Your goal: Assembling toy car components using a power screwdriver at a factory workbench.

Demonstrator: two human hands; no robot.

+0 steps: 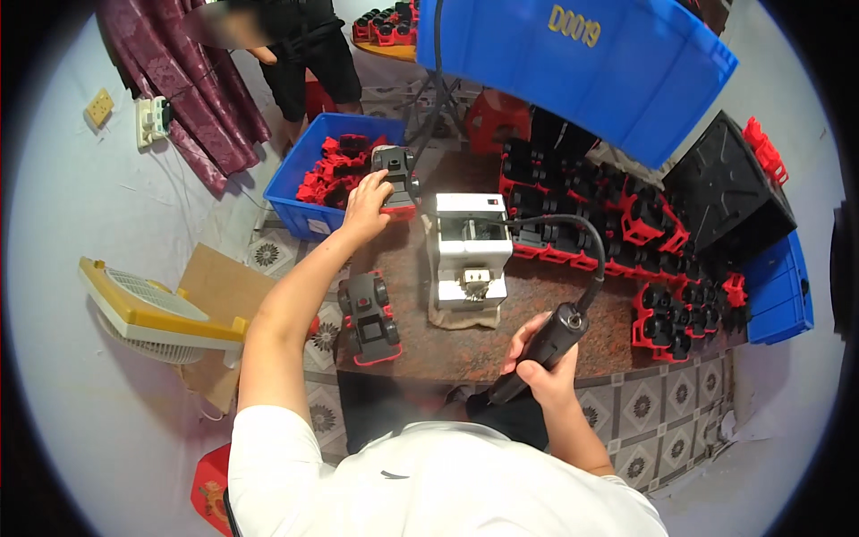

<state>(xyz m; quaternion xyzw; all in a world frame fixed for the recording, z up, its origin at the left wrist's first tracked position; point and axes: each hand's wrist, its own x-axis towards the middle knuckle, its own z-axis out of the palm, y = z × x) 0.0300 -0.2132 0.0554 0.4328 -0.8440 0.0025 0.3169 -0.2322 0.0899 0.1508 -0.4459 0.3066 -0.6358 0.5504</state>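
Head view, looking down on a brown stone-patterned worktable (537, 304). Left arm extended forward and to the left, elbow nearly straight, left hand (367, 208) palm down at the table's far left corner. Fingers spread and curled over a dark grey and red toy car chassis (396, 179), gripping it at the edge of a blue bin (295, 210) filled with red and black parts. Right arm bent close to the body, right hand (546, 371) clenched around a black electric screwdriver (546, 345), held aslant with its upper end toward the table and a black cable (573, 237) arching from that end toward a white box-shaped machine (472, 251) at table centre. Second toy car chassis (367, 318), wheels up, lying near the table's front left edge, between the two hands and touched by neither. Rows of red and black assembled chassis (626, 233) packed along the right half of the table, close beside the machine. Large blue crate (582, 63) tilted above the far side, a black tray (725, 188) leaning at the right. Yellow and white fan (152, 309) on the floor to the left, on cardboard. Another person (304, 54) in dark clothing standing beyond the blue bin, hands not near the table.
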